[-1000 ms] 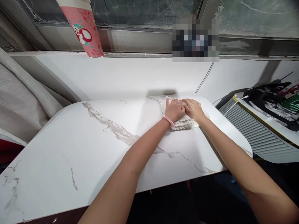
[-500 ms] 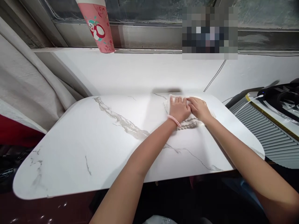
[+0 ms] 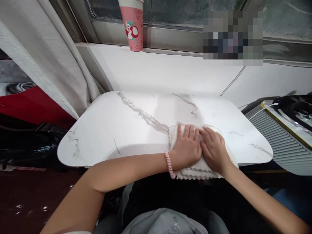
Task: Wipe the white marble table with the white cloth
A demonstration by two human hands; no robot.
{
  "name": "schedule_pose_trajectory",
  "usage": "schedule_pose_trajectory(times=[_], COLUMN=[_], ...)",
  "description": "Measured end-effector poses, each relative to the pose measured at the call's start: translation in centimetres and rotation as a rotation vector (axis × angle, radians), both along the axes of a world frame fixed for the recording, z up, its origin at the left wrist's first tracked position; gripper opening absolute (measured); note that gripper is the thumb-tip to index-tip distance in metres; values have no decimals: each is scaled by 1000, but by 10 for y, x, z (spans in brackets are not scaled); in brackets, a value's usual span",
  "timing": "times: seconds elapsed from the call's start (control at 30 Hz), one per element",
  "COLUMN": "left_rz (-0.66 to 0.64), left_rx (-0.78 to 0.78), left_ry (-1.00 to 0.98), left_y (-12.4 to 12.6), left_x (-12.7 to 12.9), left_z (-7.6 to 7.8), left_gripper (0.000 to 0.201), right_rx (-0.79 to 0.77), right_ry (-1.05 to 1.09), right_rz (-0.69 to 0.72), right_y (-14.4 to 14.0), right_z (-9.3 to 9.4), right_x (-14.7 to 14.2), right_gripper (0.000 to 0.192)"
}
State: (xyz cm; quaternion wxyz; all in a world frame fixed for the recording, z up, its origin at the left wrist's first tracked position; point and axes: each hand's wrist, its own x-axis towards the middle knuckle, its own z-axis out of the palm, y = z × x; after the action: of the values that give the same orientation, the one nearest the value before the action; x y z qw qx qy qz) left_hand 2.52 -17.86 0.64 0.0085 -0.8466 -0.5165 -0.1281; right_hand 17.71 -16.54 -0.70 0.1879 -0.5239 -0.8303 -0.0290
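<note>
Both palms press on a folded white cloth (image 3: 198, 169) at the front edge of the white marbled table (image 3: 141, 143). My left hand (image 3: 187, 148), with a pink coil band at its wrist, lies flat with the fingers stretched forward. Beside it, almost touching, my right hand (image 3: 215, 149) rests on the same cloth, its fingers extended and angled to the left. The scalloped front border of the cloth hangs over the table edge. What is under the palms is hidden.
A pink paper cup (image 3: 133, 29) stands on the windowsill behind the table. A grey curtain (image 3: 60, 52) hangs at the left. To the right, a ribbed grey-white box (image 3: 280, 139) carries a black device (image 3: 297, 107) with a white cable. Part of the window is pixelated.
My two hands have drawn the cloth from the back of the table toward me to the front edge. My left elbow has swung outward, and the view has shifted left.
</note>
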Motion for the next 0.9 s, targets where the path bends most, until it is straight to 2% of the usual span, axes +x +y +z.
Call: schedule_pose_trajectory(times=[0.13,0.27,0.53,0.73,0.9], left_rz=[55,76,186,222,237], left_rx=[-19,-45,-11,-19,-38], left_ry=[27,28,37,18,-27], left_y=[-4,16,105,169,207], left_x=[-22,-44,-82,-87,-91], left_z=[0,2,1,0,2], left_gripper=[58,57,52,52,50], right_rx=[-20,-22,-35,-33,-49], right_ry=[-6,-63,-78,-16,40], right_rz=[89,106,80,70,21], right_y=[3,28,122,187,227], right_z=[2,4,6,3,1], right_x=[-22,-46,-99,-107,-114], right_gripper=[49,48,43,42,44])
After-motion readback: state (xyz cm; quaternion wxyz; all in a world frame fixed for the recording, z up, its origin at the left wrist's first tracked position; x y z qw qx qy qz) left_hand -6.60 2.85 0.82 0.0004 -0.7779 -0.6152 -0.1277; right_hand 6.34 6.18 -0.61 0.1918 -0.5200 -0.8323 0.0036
